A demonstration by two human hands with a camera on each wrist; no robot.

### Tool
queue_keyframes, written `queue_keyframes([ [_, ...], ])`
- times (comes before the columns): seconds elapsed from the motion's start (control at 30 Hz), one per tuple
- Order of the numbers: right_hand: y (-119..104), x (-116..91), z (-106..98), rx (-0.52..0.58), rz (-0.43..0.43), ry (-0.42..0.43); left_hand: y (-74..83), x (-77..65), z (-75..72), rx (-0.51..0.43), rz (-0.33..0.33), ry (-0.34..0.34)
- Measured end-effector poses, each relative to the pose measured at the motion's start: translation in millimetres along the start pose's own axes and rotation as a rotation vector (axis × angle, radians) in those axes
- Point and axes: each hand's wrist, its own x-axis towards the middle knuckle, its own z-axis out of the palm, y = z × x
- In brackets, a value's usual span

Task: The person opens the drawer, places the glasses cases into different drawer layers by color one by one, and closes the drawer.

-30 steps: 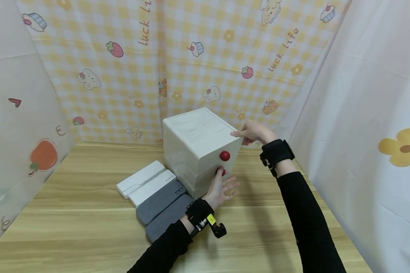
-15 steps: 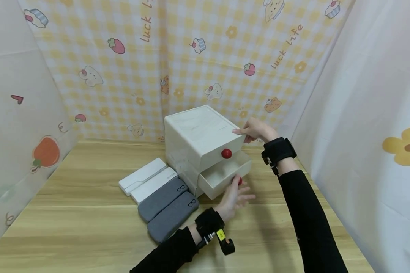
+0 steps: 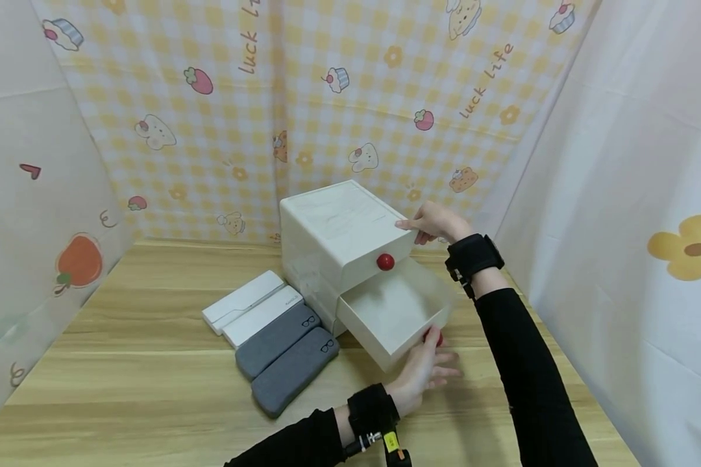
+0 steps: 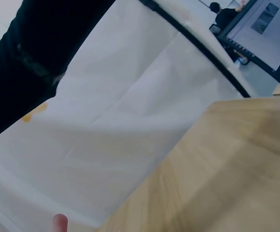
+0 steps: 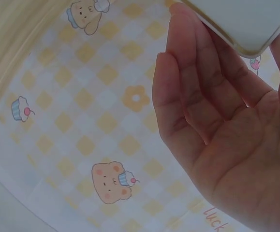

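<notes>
A white two-drawer cabinet [image 3: 311, 250] stands on the wooden table in the head view. Its lower drawer [image 3: 368, 324] is pulled far out, with a bare floor inside. My left hand [image 3: 413, 381] pinches that drawer's red knob [image 3: 439, 338], thumb against it and the other fingers spread. In the left wrist view only a fingertip [image 4: 60, 223] and a bit of red show at the bottom edge. My right hand [image 3: 438, 221] grips the cabinet's upper right corner, thumb on top and fingers below. The upper drawer, with its red knob [image 3: 385, 261], is closed.
Left of the cabinet, two grey glasses cases [image 3: 295, 371] and two white flat boxes [image 3: 242, 301] lie side by side on the table [image 3: 122, 376]. A checked curtain [image 3: 228, 143] hangs behind, with a white curtain [image 3: 607, 194] on the right.
My left hand has drawn the lower drawer out from closed, moving toward the front right with its knob. My right hand has stayed at the cabinet's corner.
</notes>
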Motion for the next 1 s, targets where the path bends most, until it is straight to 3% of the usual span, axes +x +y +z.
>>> queue_keyframes([
  [0.33,-3.3,2.6,3.3,-0.035,0.008,0.000,-22.3,-10.4,16.6,0.003,-0.024,-0.004],
  [0.5,-2.8,2.6,5.2,-0.040,0.006,0.002,-32.7,-9.4,13.7,0.034,-0.017,-0.016],
  [0.7,-0.8,3.2,5.1,-0.032,-0.001,-0.003,-45.7,-3.5,6.2,0.151,-0.034,-0.033],
  [0.83,1.3,3.1,3.3,-0.020,-0.001,-0.007,-51.8,2.3,0.3,0.227,-0.067,-0.095],
  [1.0,1.3,2.7,0.9,-0.013,0.001,-0.005,-51.5,7.3,-3.9,0.251,-0.078,-0.154],
])
